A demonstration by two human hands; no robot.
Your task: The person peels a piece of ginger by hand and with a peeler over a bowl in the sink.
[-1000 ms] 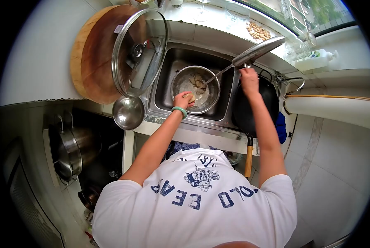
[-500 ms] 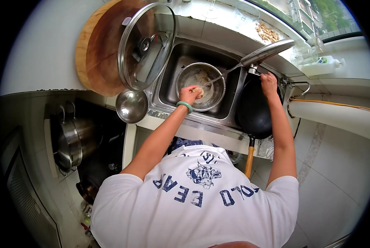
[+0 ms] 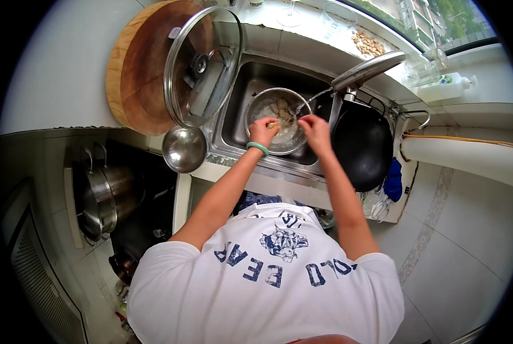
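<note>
In the sink's left basin stands a round metal bowl of cloudy water with brownish, soft-looking pieces in it. My left hand, wearing a green bangle, is closed on a small pale yellow lump above the bowl's near side. At the bowl's right edge is my right hand, its fingers drawn together; whatever they may hold is hidden. A thin, broken stream of water falls from the faucet toward the bowl.
A black wok fills the right basin. Left of the sink are a glass lid, a wooden board and a steel bowl. Nuts or seeds, glassware and a white bottle line the sill.
My right hand has come left from beside the faucet to the bowl's right edge. The water stream looks thinner and more broken. My left hand stays over the bowl with the lump.
</note>
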